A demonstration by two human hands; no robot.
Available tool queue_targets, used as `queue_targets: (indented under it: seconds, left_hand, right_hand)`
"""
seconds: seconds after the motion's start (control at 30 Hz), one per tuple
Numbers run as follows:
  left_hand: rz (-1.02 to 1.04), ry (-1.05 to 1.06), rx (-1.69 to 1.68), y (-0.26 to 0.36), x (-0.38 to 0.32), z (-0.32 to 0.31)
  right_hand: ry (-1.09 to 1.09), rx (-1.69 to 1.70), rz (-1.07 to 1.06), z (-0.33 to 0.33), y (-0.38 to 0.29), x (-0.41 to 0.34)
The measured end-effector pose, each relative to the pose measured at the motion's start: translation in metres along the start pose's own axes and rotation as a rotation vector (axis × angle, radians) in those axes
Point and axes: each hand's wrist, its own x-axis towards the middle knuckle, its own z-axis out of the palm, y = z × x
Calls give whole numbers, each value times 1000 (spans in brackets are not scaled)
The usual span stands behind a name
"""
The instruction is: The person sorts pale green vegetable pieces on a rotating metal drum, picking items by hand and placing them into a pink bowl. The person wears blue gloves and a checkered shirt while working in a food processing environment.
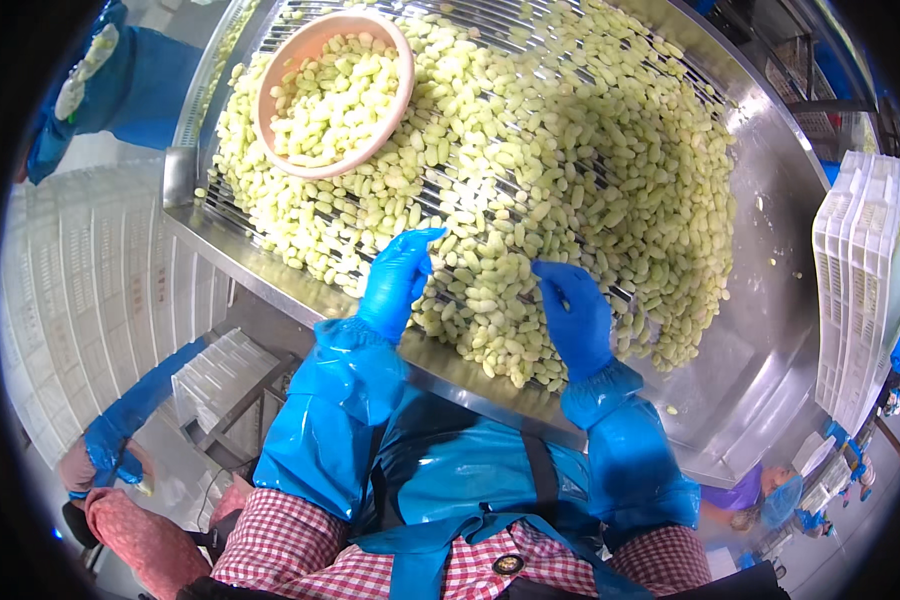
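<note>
Pale green elongated grapes point(487, 300) lie heaped over a slatted metal sorting table point(307, 289). Above the near part of the heap is my left hand point(399, 274) in a blue glove, index finger pointing right and thumb a little apart. I see nothing held in it. My right hand point(574, 315), also gloved in blue, is at the grapes farther right. Its fingers are curled together, and whether a grape is between them is hidden. A pink plastic bowl point(266, 112) full of grapes rests among the loose ones at the upper left.
Stacked white plastic crates point(105, 255) stand left of the table, and more white crates point(855, 285) at the right edge. A smooth steel tray surface point(772, 300) borders the heap. Another person's blue sleeve point(157, 90) shows at upper left; other people are around the edges.
</note>
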Motion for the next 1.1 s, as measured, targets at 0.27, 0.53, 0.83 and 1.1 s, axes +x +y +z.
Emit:
queue_targets:
  seconds: [0.27,0.53,0.83,1.1]
  left_hand:
    - [441,190,1093,-26,31,77]
    - [235,179,1093,3,44,89]
    - [-229,-236,-274,6,-61,62]
    - [-354,-293,-361,11,-125,102]
  right_hand:
    - [-389,-399,291,-77,34,-86]
    - [-43,-370,174,-116,52,-124]
    - [226,-269,-82,-96,82,12]
    - [-6,-395,-70,-81,94,50]
